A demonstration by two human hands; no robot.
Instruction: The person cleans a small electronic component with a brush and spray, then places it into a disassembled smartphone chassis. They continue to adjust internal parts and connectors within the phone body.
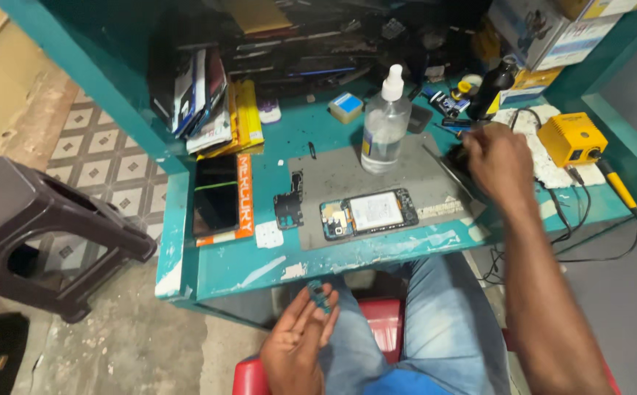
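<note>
Grey mat [347,179]: one opened phone [368,213], one bottle [385,121]; left hand [298,350] pinches circuit board [318,295]; right hand [495,162] unclear.

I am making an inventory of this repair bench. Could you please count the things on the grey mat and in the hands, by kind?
Opened phone: 1
Loose black frame part: 1
Clear bottle: 1
Small circuit part in the left hand: 1
Right hand hides whatever it holds.
Total: 4
</note>
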